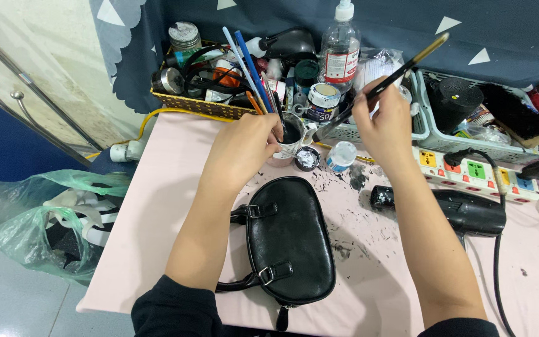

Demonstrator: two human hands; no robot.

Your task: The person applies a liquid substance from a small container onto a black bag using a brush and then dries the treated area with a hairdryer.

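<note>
My right hand (pixel 387 125) grips a long black-handled paintbrush (pixel 383 86) whose bristle end points down toward a white cup (pixel 293 138) of black paint. My left hand (pixel 243 150) rests against that cup, fingers curled on its left side. Several blue and orange brushes stand in the cup. A small open jar (pixel 307 158) and a small round lid (pixel 342 154) sit just in front of it. A black leather handbag (pixel 288 240) lies on the pink table (pixel 157 224) between my forearms, paint flecks scattered around it.
A woven basket (pixel 198 103) of jars and tools, a clear plastic bottle (pixel 339 53) and pale baskets (pixel 494 146) line the back. A power strip (pixel 478 171) and black hair dryer (pixel 463 212) lie at right. Green plastic bags (pixel 38 218) hang off the left edge.
</note>
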